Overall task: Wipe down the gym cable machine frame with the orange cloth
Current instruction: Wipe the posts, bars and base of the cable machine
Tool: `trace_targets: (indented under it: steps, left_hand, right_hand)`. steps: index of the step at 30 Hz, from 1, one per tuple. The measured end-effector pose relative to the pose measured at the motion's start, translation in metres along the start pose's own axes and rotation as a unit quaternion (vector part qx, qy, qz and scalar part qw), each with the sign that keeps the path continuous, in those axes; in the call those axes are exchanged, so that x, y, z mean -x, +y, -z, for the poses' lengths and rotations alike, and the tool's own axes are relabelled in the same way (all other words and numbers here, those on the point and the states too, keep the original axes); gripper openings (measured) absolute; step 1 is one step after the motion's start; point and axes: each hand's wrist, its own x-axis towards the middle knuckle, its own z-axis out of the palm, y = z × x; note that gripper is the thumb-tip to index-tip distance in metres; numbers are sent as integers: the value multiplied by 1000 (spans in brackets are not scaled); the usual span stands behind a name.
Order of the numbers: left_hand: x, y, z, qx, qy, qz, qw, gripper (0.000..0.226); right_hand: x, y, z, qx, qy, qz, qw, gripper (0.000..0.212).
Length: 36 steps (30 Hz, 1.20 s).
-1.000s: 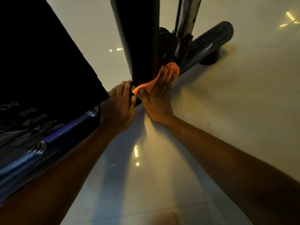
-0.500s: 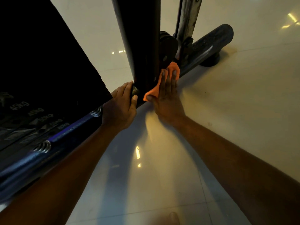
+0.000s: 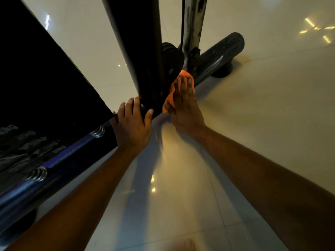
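The only writing stands on the black weight plates (image 3: 27, 142) of the stack at the lower left. Each plate carries a pale label ending in "KG", seen at a slant and partly upside down. One near the lower right of the stack reads roughly "60KG" (image 3: 59, 149); the numbers on the others are too blurred and dim to read with any certainty.

Two hands: left (image 3: 131, 126), right (image 3: 185, 107); one orange cloth (image 3: 169, 99); two springs (image 3: 97, 131) (image 3: 37, 173).
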Motion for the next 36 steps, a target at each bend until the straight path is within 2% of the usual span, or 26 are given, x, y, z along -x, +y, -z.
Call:
trace_targets:
  steps: [4, 7, 9, 11, 14, 17, 23, 26, 28, 32, 36]
  left_hand:
    - [0, 1, -2, -8, -5, -3, 1000, 69]
    - [0, 2, -2, -6, -9, 0, 1000, 68]
    - [3, 3, -1, -5, -8, 1, 1000, 67]
    - [10, 6, -1, -10, -1, -2, 1000, 68]
    - [26, 12, -1, -7, 22, -15, 1000, 70]
    - [42, 20, 0, 10, 28, -38, 999, 67]
    - [40, 60, 2, 80, 52, -135, 986, 52]
    - [17, 95, -6, 155, 47, -149, 976, 50]
    - [-4, 112, -14, 166, 46, -162, 972, 48]
    - [-37, 136, -40, 183, 56, -110, 975, 44]
    - [-55, 155, -54, 213, 51, -23, 975, 61]
  right_hand:
    - [3, -16, -3, 37, 15, 62, 997, 93]
    - [5, -6, 17, -10, 18, 50, 999, 103]
    - [5, -6, 27, -4, 24, 86, 996, 95]
    - [8, -1, 32, 33, 11, 129, 991, 76]
    - [18, 2, 52, 10, -46, 80, 996, 57]
    - [31, 8, 76, -34, -29, 39, 998, 53]
    - [47, 41, 106, -57, -23, 5, 998, 51]
    - [39, 56, 118, -58, -25, -17, 998, 55]
    - [30, 64, 124, -55, -36, -28, 997, 58]
    - [11, 80, 127, -37, -76, -45, 995, 61]
    - [-25, 96, 113, -26, -92, -23, 995, 65]
